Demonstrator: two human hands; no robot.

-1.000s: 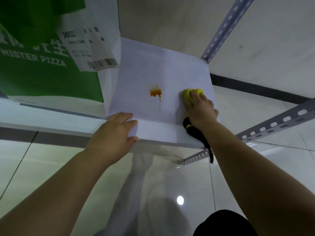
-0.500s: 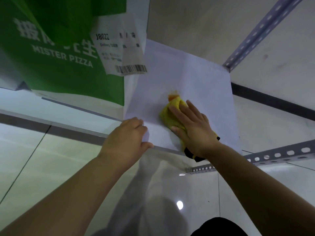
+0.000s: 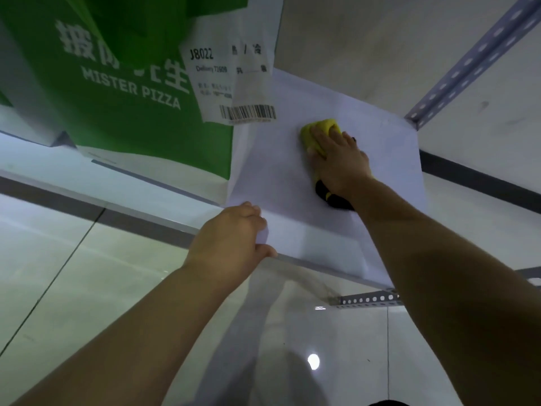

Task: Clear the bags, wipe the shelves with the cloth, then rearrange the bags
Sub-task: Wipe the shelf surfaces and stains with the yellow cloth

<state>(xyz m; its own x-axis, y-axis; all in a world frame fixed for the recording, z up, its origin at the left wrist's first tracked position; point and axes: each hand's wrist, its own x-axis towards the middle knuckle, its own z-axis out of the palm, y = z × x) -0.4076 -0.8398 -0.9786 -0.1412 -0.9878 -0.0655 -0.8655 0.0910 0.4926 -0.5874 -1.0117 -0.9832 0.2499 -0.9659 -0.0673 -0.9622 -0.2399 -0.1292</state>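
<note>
A white shelf board (image 3: 292, 183) fills the middle of the view. My right hand (image 3: 339, 159) presses a yellow and black cloth (image 3: 317, 133) flat on the shelf, toward its back. The cloth's black end (image 3: 328, 196) sticks out under my wrist. My left hand (image 3: 231, 241) grips the shelf's front edge. A green "MISTER PIZZA" bag (image 3: 123, 92) with a white delivery label (image 3: 234, 80) stands on the shelf to the left of the cloth. No stain shows on the bare shelf.
Perforated grey metal uprights of the rack run at the upper right (image 3: 468, 63) and lower right (image 3: 369, 298). A glossy tiled floor (image 3: 87, 288) lies below the shelf. A pale wall with a dark baseboard (image 3: 480, 183) is behind.
My right hand swept the cloth left over an orange stain, then pushed it toward the back of the shelf. The stain no longer shows. My left hand stayed on the front edge.
</note>
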